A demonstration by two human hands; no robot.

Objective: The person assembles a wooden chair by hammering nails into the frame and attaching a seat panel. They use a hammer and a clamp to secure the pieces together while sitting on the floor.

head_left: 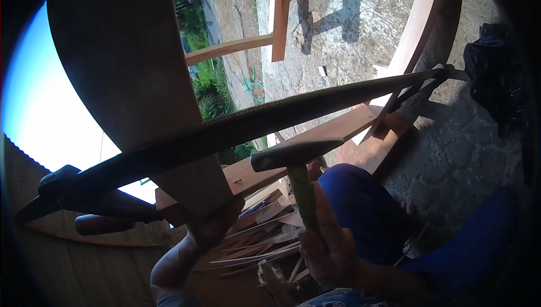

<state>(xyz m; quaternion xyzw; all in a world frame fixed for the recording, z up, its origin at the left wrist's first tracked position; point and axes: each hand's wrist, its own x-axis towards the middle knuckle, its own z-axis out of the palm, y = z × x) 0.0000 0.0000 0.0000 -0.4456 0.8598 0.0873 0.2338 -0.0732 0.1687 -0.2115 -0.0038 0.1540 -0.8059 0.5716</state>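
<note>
My right hand [332, 253] is wrapped round the green handle of a hammer [301, 186], its dark head raised. Behind the head runs a pale wooden rail [253, 173] with what looks like a nail standing in it. My left hand [217, 222] is closed round the lower end of a wide dark board [129, 53], where it meets the rail; its fingers are partly in shadow. Slanting across in front of board and rail is a long dark bar [270, 109] that looks like a bar clamp, with a handle [107, 225] at its left end.
Scrap wood strips [265, 233] lie piled below the rail. Further wooden frame pieces [280, 14] rise at the back, above rough concrete ground [321, 76]. A black plastic bag [493, 76] sits at the right. My blue-clad knee [355, 205] is close to the hammer.
</note>
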